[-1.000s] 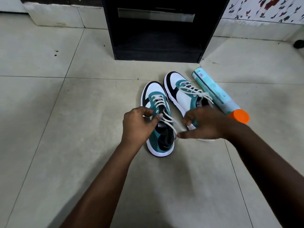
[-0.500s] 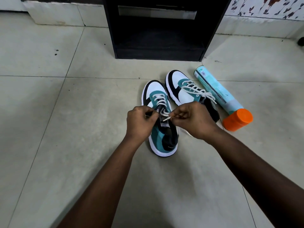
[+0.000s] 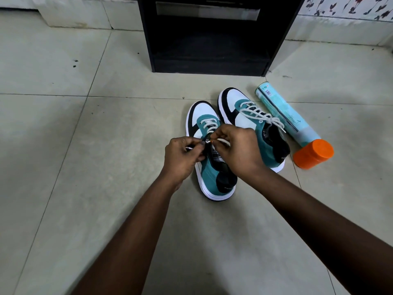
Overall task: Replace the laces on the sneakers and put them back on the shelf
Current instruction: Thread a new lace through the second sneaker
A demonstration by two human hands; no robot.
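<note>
Head view gives us both hands meeting over the near sneaker (image 3: 212,179), which sits on the tiled floor (image 3: 85,167) with its toe pointing away from us. Our left hand (image 3: 181,155) is pinched shut on the eyelet edge of that shoe's upper, and our right hand (image 3: 238,150) is pinched on the tip of the white lace (image 3: 209,124); the two pinches all but touch. Just beyond the grip, the lace already crosses the lower eyelets toward the toe. Right of the grip, touching the near shoe, lies the second sneaker (image 3: 251,122), fully laced. Further right lies a light blue can (image 3: 282,111) with an orange cap (image 3: 313,153). Well beyond the grip stands the black shelf (image 3: 146,39), its lowest bay open toward us.
</note>
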